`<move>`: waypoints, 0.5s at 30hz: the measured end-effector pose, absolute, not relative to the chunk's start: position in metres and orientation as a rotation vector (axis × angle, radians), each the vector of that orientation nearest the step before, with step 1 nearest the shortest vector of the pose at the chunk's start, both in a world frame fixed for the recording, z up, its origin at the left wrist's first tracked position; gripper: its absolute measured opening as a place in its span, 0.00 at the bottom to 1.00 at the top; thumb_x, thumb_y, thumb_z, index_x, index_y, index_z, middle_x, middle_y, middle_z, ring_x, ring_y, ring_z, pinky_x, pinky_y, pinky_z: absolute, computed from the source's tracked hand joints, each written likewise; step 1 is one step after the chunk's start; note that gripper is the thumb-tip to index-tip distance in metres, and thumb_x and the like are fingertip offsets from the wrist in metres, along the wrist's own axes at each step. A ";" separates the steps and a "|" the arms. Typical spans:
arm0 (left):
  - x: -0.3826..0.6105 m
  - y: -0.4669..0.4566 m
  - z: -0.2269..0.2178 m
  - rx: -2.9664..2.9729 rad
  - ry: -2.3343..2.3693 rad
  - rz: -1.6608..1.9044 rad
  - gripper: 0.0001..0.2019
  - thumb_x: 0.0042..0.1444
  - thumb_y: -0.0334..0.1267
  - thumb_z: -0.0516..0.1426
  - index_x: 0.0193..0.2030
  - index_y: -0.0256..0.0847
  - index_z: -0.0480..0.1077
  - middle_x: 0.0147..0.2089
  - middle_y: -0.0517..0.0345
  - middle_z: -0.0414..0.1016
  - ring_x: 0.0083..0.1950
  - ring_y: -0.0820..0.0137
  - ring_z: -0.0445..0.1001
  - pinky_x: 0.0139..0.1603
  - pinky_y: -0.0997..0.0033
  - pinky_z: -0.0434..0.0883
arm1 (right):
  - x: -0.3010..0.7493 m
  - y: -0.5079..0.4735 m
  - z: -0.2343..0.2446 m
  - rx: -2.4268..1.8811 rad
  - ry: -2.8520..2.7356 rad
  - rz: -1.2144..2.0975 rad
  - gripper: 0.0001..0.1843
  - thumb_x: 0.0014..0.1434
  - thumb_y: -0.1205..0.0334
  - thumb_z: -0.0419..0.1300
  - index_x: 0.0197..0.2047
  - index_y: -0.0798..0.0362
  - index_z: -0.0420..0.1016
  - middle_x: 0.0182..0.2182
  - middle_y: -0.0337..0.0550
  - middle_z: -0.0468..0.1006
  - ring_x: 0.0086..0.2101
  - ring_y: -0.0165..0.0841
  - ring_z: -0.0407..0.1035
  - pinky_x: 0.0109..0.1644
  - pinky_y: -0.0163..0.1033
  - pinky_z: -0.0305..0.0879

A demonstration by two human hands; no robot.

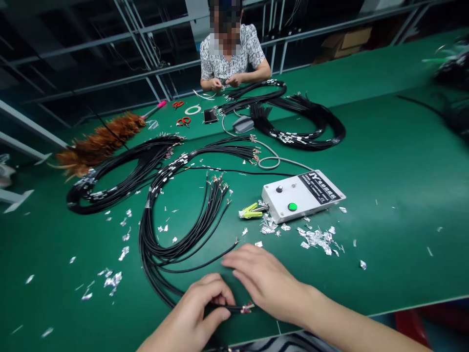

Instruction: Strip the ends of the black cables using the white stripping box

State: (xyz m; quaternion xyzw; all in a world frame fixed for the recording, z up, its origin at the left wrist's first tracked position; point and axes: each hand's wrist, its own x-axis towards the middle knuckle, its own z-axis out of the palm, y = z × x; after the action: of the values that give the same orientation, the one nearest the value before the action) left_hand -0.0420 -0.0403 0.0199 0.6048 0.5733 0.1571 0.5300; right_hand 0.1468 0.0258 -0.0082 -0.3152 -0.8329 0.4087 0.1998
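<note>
My left hand point(198, 308) is closed around a black cable point(234, 308) near its stripped end, pinching it against the green table point(384, 205). My right hand point(264, 278) lies over the cable tip with fingers stretched out and pointing left, close to the coloured wire ends. A looped bundle of black cables point(172, 230) lies just beyond both hands.
A white control box point(304, 195) with a green button and a yellow-green clip sits to the right, with foil scraps around it. More cable bundles point(120, 171), a feather duster point(98, 142), scissors point(183, 121) and a person seated across the table handling wires.
</note>
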 end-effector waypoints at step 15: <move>-0.029 -0.019 0.027 1.513 1.447 0.789 0.06 0.60 0.36 0.53 0.34 0.41 0.70 0.33 0.57 0.72 0.36 0.68 0.70 0.38 0.72 0.68 | 0.118 0.079 0.000 -0.693 -2.304 1.237 0.17 0.64 0.71 0.51 0.54 0.54 0.70 0.52 0.48 0.74 0.52 0.34 0.68 0.58 0.42 0.64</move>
State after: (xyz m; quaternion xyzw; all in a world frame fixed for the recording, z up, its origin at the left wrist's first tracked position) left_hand -0.0285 -0.0194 0.0273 0.6085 0.5817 0.3174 0.4367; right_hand 0.1182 0.0789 0.0001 -0.2502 -0.8314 0.4465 0.2165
